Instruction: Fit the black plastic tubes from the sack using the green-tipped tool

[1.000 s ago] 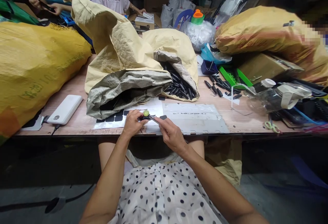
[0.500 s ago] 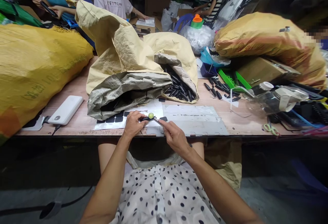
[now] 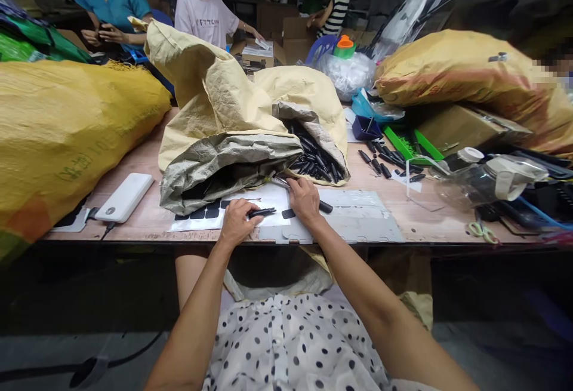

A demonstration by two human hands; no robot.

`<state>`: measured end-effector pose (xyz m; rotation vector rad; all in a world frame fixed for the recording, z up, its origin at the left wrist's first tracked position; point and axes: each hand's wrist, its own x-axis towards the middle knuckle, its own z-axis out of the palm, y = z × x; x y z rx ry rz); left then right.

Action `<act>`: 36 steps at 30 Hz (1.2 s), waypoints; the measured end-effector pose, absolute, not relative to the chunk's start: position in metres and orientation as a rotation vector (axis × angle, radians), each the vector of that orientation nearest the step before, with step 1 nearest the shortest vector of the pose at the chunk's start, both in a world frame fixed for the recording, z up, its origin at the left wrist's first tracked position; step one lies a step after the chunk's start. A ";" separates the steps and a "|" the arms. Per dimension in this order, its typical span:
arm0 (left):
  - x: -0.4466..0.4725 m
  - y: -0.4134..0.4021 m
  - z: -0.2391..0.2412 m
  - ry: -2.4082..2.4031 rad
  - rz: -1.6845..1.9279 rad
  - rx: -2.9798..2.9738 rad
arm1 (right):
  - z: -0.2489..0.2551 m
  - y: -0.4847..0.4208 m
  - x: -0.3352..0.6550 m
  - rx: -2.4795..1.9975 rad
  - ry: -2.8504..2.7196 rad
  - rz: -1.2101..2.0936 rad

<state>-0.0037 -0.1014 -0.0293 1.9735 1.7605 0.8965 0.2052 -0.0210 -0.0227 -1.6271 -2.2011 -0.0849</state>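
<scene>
Near the table's front edge, my left hand (image 3: 238, 219) is closed on a slim black tubular part (image 3: 264, 212), which sticks out to the right. My right hand (image 3: 305, 200) is closed round a tool with a metal shaft (image 3: 280, 181) and a dark handle behind the palm. The shaft points up and left towards the mouth of a beige sack (image 3: 233, 155); a small yellow-green bit shows near its tip, blurred. Beneath the hands lie a white sheet with black rounded-square stickers (image 3: 210, 211) and a grey board (image 3: 358, 215).
Black tubular parts (image 3: 316, 161) fill a second sack's mouth; several lie loose by a green tray (image 3: 414, 143). A white power bank (image 3: 125, 198) is at left, a yellow sack (image 3: 80, 122) beyond it. Scissors (image 3: 482, 233) and a clear jug (image 3: 470, 185) are at right. Several people work behind.
My right hand has swung the tool up and away from the black part, towards the sack. The round yellow-green piece has left the black part. My left hand keeps its hold.
</scene>
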 end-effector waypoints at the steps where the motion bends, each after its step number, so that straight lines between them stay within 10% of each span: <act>1: -0.005 -0.101 -0.030 1.752 0.892 1.989 | -0.026 -0.020 0.204 -1.627 -2.199 -0.102; 10: 0.016 -0.159 -0.022 1.307 1.146 2.132 | -0.034 -0.020 0.203 -1.632 -2.181 -0.161; 22: 0.034 -0.200 -0.113 1.572 0.561 2.052 | -0.034 -0.020 0.200 -1.652 -2.176 -0.139; 27: 0.047 -0.183 -0.045 1.467 0.784 2.045 | -0.035 -0.020 0.199 -1.659 -2.181 -0.139; 36: 0.003 -0.055 0.035 2.664 0.831 1.310 | -0.037 -0.018 0.199 -1.638 -2.191 -0.142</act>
